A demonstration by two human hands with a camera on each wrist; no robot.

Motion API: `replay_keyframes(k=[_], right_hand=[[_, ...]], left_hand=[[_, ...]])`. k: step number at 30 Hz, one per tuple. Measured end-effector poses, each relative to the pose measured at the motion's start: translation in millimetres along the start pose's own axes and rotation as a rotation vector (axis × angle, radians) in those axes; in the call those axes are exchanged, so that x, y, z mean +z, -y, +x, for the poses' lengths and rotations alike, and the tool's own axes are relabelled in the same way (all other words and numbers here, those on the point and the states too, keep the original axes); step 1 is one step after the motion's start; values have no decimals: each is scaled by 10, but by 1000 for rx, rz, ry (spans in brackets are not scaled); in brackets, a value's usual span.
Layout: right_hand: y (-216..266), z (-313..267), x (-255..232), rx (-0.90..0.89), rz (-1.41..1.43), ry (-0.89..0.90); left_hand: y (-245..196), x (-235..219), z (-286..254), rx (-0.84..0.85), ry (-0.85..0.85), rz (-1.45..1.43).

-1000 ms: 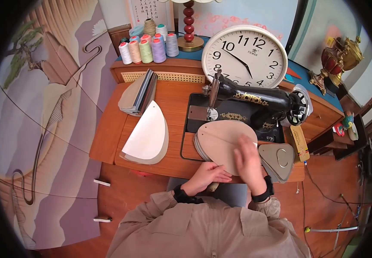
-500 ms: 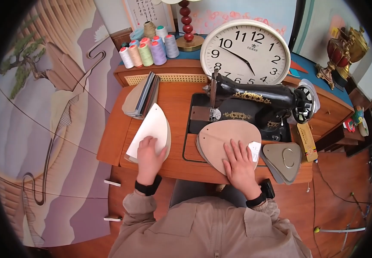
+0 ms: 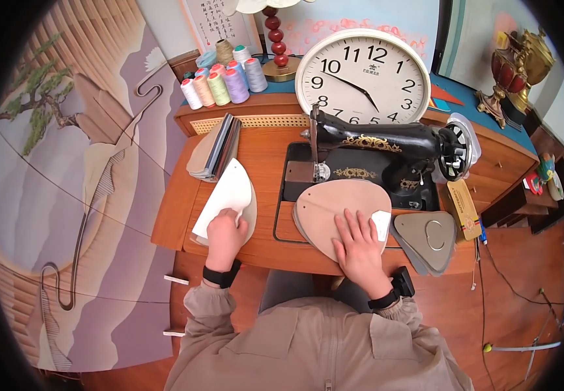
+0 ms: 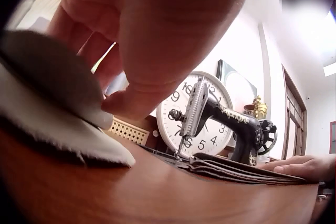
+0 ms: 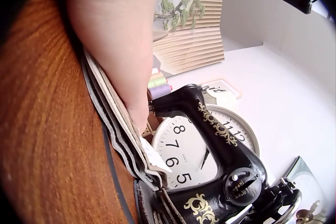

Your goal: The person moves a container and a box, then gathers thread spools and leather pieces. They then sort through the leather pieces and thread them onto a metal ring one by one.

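My left hand (image 3: 226, 236) pinches the lower right part of a white half-oval sheet (image 3: 220, 195), whose edge curls up at the fingers. Under it lies a pale piece (image 3: 250, 218) of similar outline. In the left wrist view the thumb meets the raised edge of the shaded sheet (image 4: 58, 71), above a layer with a fuzzy edge. My right hand (image 3: 362, 251) rests with spread, straight fingers on a stack of beige egg-shaped pieces (image 3: 327, 212). A white label (image 3: 381, 225) shows beside its fingertips. The stack's layers (image 5: 118, 116) show side-on in the right wrist view.
A black sewing machine (image 3: 373, 140) stands behind the beige stack, before a round clock (image 3: 363, 75). Grey-brown pieces with a ring (image 3: 419, 228) and a yellow box (image 3: 463, 208) lie right. Dark folded pieces (image 3: 213, 150) and thread spools (image 3: 220, 85) are back left.
My left hand has moved from the beige stack left to the white sheet, then curled its fingers and lifted its edge. My right hand has settled flat on the beige stack.
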State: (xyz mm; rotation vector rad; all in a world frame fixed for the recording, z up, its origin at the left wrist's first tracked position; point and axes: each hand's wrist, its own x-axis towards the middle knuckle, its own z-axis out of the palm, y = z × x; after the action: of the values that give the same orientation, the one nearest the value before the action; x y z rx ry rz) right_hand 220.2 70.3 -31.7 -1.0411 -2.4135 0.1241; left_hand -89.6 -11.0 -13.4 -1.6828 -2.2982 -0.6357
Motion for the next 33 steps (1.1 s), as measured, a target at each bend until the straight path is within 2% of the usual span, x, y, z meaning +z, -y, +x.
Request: replay_keyframes(k=[8, 11, 12, 14, 15, 16, 18, 20, 22, 23, 24, 26, 27, 31, 33], right_hand=[[-2, -7, 2, -12, -1, -19], [1, -7, 0, -13, -9, -21], [-2, -8, 7, -14, -10, -22], [-9, -15, 30, -22, -16, -17], [-17, -13, 44, -22, -8, -16], [-18, -13, 47, -22, -1, -15], [42, 10, -121, -28, 43, -16], [149, 20, -322, -33, 85, -19], [310, -46, -429, 211, 821, 94], [350, -81, -368, 281, 1081, 112], [361, -113, -360, 286, 1074, 110], [391, -157, -373, 540, 1640, 420], [366, -205, -340, 593, 1774, 464], [202, -280, -319, 521, 1595, 550], [177, -173, -464, 588, 1449, 205]], left_hand=[[55, -82, 90, -146, -54, -21], [29, -172, 148, -354, -306, -590], [17, -188, 146, -354, -307, -595], [-93, -298, 108, -406, -437, -1009], [-189, -384, 80, -437, -415, -1167], [-290, -448, 58, -443, -417, -1172], [-503, -562, 32, -416, -374, -1631], [-733, -704, 5, -451, -340, -1710], [-933, -853, -24, -469, -209, -1901], [-994, -884, -55, -441, -150, -1954], [-1050, -886, -84, -442, -145, -1960], [-1118, -876, -147, -366, -66, -2003], [-1064, -775, -179, -284, -52, -1984], [-949, -700, -191, -244, -14, -1882], [-929, -576, -198, -319, -86, -1882]])
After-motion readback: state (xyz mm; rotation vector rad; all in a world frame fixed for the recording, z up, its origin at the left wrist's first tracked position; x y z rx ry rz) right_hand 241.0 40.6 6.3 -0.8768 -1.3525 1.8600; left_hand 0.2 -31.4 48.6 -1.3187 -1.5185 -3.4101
